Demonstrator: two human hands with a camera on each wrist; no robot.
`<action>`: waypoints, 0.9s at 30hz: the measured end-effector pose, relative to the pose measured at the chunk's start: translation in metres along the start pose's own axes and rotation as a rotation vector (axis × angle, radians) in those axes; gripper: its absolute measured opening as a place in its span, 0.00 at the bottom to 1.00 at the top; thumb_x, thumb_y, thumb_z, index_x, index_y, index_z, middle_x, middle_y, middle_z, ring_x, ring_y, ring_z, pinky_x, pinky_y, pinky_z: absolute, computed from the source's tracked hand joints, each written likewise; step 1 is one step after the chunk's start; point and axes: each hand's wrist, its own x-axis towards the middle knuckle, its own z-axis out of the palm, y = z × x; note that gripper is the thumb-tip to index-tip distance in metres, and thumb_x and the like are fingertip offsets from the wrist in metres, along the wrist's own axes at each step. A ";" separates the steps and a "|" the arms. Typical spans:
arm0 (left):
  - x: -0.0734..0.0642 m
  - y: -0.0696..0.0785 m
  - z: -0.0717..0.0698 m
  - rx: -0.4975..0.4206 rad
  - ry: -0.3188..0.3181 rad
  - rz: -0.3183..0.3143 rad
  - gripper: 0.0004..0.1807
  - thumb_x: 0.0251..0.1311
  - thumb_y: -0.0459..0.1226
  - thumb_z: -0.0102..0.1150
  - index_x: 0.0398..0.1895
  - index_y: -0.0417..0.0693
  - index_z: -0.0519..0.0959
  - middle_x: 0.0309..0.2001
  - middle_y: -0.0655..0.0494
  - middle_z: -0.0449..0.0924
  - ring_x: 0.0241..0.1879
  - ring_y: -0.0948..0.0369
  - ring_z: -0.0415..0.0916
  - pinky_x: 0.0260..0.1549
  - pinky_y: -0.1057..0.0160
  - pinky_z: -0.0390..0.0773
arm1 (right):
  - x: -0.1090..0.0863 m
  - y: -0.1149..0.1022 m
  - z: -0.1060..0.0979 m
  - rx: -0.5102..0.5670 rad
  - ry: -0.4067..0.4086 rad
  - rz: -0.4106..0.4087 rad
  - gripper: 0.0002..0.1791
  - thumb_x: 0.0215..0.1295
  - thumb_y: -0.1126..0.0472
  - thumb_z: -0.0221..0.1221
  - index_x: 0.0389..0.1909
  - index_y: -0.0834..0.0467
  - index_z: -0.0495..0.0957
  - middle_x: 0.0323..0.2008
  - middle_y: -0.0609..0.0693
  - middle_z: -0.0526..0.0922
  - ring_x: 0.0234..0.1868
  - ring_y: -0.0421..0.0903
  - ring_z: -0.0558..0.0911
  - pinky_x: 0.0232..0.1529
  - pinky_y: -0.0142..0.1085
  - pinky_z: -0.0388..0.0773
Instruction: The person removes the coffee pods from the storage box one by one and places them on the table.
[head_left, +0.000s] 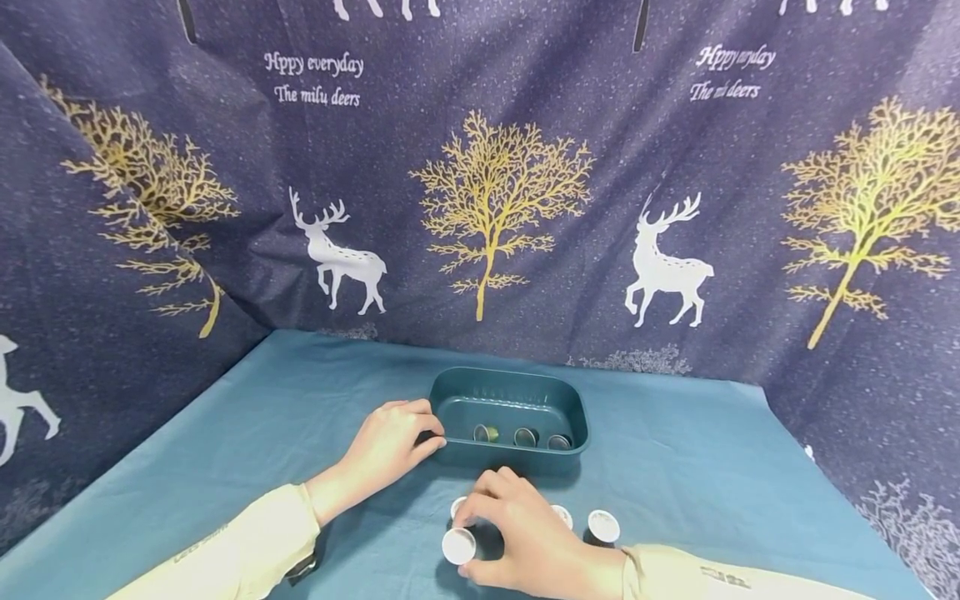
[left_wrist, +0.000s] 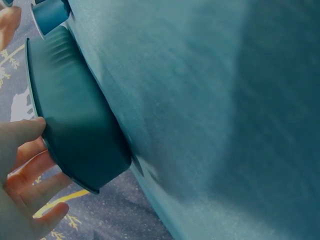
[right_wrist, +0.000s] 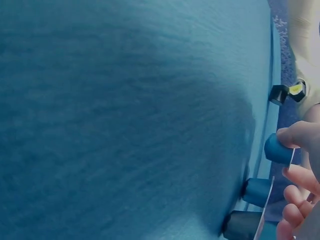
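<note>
A dark green plastic basket (head_left: 498, 456) stands on the cloth, and my left hand (head_left: 397, 437) pinches its near left rim. The left wrist view shows the thumb (left_wrist: 31, 129) on that basket's (left_wrist: 82, 115) rim, with the fingers spread at its open side. In front of the basket my right hand (head_left: 525, 529) pinches a coffee capsule (head_left: 459, 547) between thumb and fingers, its white lid facing up. In the right wrist view the held capsule (right_wrist: 277, 149) has a blue-looking body and is off the cloth. Three capsules (head_left: 526, 437) lie inside the basket along its near wall.
Other white-lidded capsules stand near my right hand: one capsule (head_left: 603, 526) to its right, another capsule (head_left: 562, 516) just behind it, and a partly hidden capsule (head_left: 457, 505) by the fingers. A teal cloth (head_left: 337, 375) covers the table, and a deer-patterned curtain (head_left: 525, 92) hangs behind.
</note>
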 end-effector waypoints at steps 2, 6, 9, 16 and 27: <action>0.000 0.000 0.000 -0.001 -0.005 0.001 0.04 0.53 0.46 0.72 0.28 0.61 0.86 0.29 0.66 0.78 0.28 0.67 0.77 0.41 0.59 0.81 | -0.001 0.000 0.000 -0.006 -0.021 0.003 0.17 0.51 0.46 0.73 0.40 0.38 0.78 0.39 0.36 0.73 0.41 0.30 0.66 0.45 0.22 0.65; 0.001 0.000 -0.002 -0.006 -0.023 -0.002 0.04 0.54 0.46 0.72 0.29 0.60 0.87 0.29 0.66 0.78 0.29 0.67 0.78 0.41 0.59 0.81 | -0.003 0.001 0.002 -0.016 -0.043 0.006 0.17 0.52 0.46 0.72 0.41 0.39 0.78 0.39 0.37 0.73 0.41 0.31 0.65 0.45 0.24 0.66; 0.002 0.000 -0.002 -0.013 -0.029 0.000 0.04 0.54 0.46 0.72 0.29 0.60 0.86 0.29 0.66 0.78 0.29 0.67 0.78 0.41 0.59 0.81 | -0.003 0.002 0.005 -0.032 -0.036 -0.005 0.18 0.50 0.47 0.73 0.41 0.40 0.78 0.40 0.37 0.73 0.41 0.31 0.65 0.45 0.23 0.66; 0.001 0.000 -0.001 -0.023 -0.029 0.000 0.05 0.53 0.46 0.72 0.28 0.59 0.86 0.29 0.64 0.79 0.28 0.67 0.77 0.39 0.59 0.80 | -0.003 0.004 0.009 -0.055 -0.019 -0.035 0.18 0.51 0.45 0.73 0.41 0.40 0.78 0.40 0.36 0.72 0.42 0.31 0.65 0.46 0.22 0.65; 0.001 0.000 0.000 -0.016 -0.026 -0.002 0.05 0.53 0.46 0.72 0.28 0.59 0.87 0.29 0.64 0.79 0.29 0.67 0.78 0.40 0.59 0.81 | -0.003 0.004 0.010 -0.065 -0.007 -0.039 0.18 0.50 0.45 0.73 0.39 0.41 0.78 0.40 0.36 0.72 0.42 0.31 0.66 0.47 0.24 0.67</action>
